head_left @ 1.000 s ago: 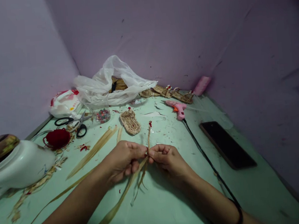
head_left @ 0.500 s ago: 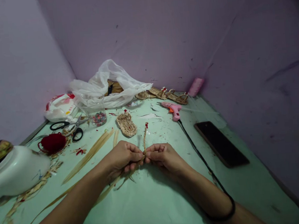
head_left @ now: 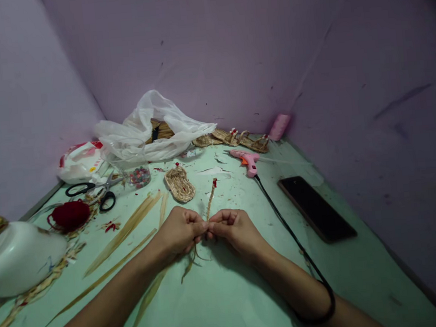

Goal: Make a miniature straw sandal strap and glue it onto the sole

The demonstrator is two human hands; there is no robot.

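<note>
My left hand (head_left: 183, 231) and my right hand (head_left: 233, 229) meet at the middle of the green table. Both pinch the lower end of a thin straw braid (head_left: 210, 201), whose far end points away and is tied with red yarn (head_left: 214, 182). Loose straw strands hang below my fingers, and longer ones run under my left forearm. Just beyond the hands lies a small woven straw sole (head_left: 180, 184) with a red bead at its tip. Flat straw strips (head_left: 127, 232) rest left of it.
A pink glue gun (head_left: 247, 161) with a black cable and a phone (head_left: 317, 208) lie right. Scissors (head_left: 106, 200), red yarn ball (head_left: 70, 215), a bead cup (head_left: 140, 176) and a white pot (head_left: 23, 257) stand left. Behind are a plastic bag (head_left: 162, 138) and woven pieces (head_left: 238, 137).
The braid leans more to the right, and the loose strands under my left hand have shifted and hang lower. The whole view has moved slightly, with the table items appearing further left.
</note>
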